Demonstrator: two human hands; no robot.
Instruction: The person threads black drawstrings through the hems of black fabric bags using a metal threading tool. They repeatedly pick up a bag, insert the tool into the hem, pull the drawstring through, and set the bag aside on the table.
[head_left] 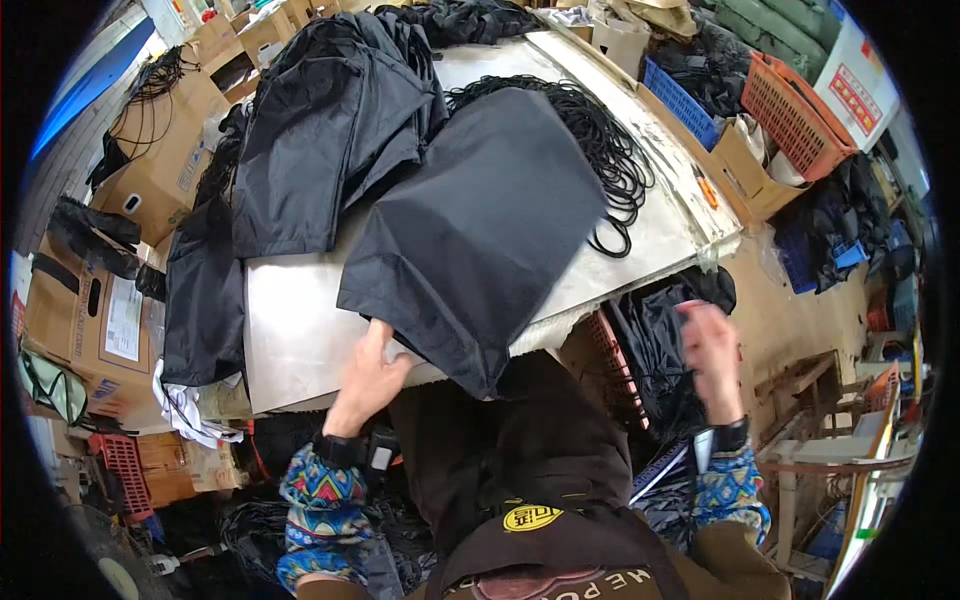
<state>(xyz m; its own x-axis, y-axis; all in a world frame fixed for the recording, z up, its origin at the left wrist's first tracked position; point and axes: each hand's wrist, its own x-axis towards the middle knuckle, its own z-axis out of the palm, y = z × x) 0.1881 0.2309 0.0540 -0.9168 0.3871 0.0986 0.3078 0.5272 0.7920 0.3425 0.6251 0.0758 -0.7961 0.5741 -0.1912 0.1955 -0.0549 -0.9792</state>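
A black fabric piece (490, 220), shaped like a flat bag, lies slanting across the white tabletop (300, 330), its lower corner hanging over the near edge. My left hand (368, 385) grips its lower left edge, with the fingertips partly hidden by the cloth. Off the table's right side, my right hand (712, 350) is raised above black fabric (660, 350) heaped in a red basket (618, 365). Motion blurs its fingers, so their pose cannot be made out. I see nothing in it.
Behind the piece lie coiled black cords (600, 140) and, to the left, stacked black fabric (340, 130). Orange-handled scissors or snips (706, 188) rest near the right edge. Cardboard boxes (110, 320) stand left; an orange basket (795, 115) and blue basket (680, 100) sit back right.
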